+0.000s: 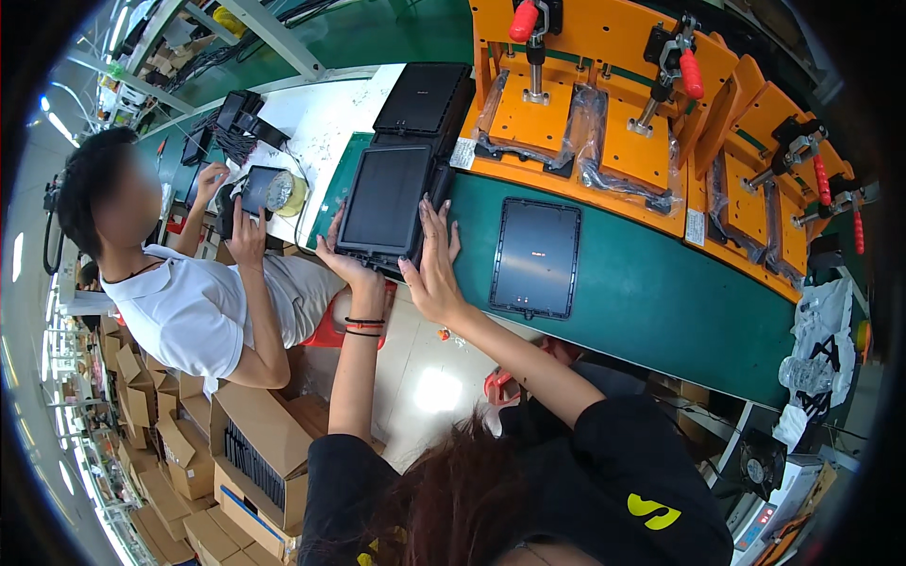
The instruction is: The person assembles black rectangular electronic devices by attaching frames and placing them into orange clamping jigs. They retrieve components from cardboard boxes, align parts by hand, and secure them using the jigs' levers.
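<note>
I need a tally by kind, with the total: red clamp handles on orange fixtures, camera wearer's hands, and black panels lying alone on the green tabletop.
Red clamp handles: 4
Left hand and right hand: 2
Black panel lying alone: 1
Total: 7

The black case [385, 200] looks like smooth plastic, the flat panel [535, 259] faintly glossy; worktop [651, 302] smooth, clamp handles [692, 74] shiny plastic, film [587, 118] crinkled and clear, cartons [260, 415] matt cardboard.

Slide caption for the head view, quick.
Left hand and right hand flank a black-framed screen panel beside a flat black housing on the green workbench, with orange toggle-clamp fixtures behind.
</note>
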Demonstrator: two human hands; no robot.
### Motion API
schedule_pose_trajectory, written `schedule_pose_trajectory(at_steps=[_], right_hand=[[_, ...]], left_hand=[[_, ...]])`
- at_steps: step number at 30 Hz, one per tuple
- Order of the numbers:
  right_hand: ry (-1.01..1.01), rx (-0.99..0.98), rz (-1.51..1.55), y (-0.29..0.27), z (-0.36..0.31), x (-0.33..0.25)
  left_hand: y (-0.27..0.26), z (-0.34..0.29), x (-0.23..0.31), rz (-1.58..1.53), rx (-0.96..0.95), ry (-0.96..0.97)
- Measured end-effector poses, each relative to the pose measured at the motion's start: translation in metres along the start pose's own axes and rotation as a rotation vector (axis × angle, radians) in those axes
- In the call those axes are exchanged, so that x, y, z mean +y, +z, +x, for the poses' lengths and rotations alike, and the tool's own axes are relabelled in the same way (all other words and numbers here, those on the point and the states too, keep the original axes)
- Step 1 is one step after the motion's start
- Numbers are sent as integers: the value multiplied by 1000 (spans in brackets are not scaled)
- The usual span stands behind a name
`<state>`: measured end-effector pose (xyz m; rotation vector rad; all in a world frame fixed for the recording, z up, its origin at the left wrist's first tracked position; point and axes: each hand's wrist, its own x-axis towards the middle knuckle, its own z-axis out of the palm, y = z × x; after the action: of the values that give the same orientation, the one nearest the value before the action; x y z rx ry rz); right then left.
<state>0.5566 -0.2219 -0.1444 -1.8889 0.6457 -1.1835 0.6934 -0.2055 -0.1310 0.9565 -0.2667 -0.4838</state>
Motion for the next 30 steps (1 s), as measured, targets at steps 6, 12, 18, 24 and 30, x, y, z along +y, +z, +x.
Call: schedule_pose_trajectory(at_steps=[6, 12, 18, 24, 30], right_hand=[[-66, 21, 1, -2, 1, 2], [-107, 78, 74, -1, -5, 5], [52, 136, 84, -7, 6, 10], [270, 102, 154, -1, 43, 19], [283, 53, 135, 4, 48, 21]], left_hand=[[7, -4, 3, 15, -28, -17], [0, 2, 5, 41, -43, -1], [-5, 42, 41, 368, -366, -333], [33, 51, 49, 627, -709, -376], [26, 47, 48, 760, -718, -278]])
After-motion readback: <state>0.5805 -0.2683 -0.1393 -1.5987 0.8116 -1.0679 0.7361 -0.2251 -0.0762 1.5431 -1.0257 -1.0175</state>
